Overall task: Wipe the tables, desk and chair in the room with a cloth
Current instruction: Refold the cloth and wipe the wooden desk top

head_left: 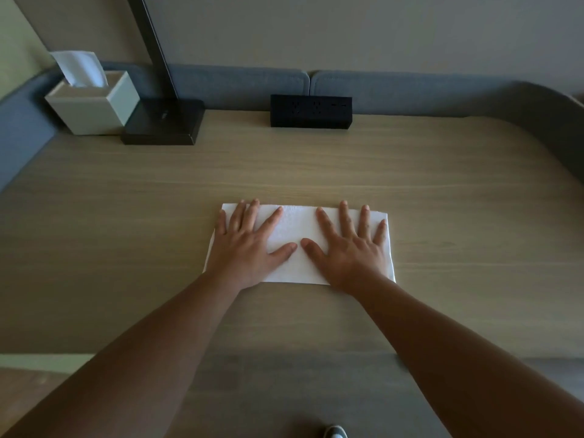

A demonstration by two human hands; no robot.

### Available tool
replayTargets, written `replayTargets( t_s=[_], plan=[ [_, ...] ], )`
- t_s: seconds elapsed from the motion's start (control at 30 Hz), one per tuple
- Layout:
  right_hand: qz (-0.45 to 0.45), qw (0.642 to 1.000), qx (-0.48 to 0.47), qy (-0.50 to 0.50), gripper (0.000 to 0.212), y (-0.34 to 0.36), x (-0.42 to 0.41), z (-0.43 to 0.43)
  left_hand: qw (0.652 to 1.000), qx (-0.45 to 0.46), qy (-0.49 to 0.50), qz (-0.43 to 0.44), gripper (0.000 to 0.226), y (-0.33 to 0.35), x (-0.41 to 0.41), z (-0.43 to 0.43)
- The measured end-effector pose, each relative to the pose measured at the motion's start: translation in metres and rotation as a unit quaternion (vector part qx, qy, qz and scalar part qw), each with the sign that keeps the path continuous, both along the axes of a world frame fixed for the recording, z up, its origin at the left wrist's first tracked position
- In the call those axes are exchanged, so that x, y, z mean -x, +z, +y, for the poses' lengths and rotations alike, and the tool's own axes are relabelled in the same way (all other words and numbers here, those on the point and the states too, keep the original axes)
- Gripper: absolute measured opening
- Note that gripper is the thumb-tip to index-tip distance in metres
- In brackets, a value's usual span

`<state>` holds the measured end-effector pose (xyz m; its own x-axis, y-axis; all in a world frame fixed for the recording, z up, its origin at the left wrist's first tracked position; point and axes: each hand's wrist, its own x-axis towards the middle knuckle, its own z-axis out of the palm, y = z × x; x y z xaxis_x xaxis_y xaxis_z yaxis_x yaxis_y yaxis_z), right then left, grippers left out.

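Observation:
A white folded cloth [298, 229] lies flat on the wooden desk [442, 200], near its middle. My left hand [246, 245] presses on the cloth's left half with fingers spread straight. On the right half, my right hand [350, 248] lies flat the same way, fingers splayed. The two thumbs nearly meet over the cloth's centre. Both forearms reach in from the near edge of the desk.
A pale tissue box [94, 105] stands at the back left, beside a black lamp base [164, 123] with its dark post rising. A black socket block [311, 111] sits at the back centre. A grey padded rim [410, 86] borders the desk's far and side edges.

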<state>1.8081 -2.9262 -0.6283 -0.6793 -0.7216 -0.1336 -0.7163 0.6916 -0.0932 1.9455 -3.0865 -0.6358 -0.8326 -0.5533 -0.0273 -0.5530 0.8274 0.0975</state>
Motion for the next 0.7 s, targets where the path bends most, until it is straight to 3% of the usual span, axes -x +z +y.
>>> replayTargets(
  t_s=[0.7],
  plan=[
    [-0.020,1.000,-0.007,0.020,0.083,0.002,-0.128,0.026,1.000,0.007,-0.003,0.010,0.089,-0.003,-0.131,0.027]
  ],
)
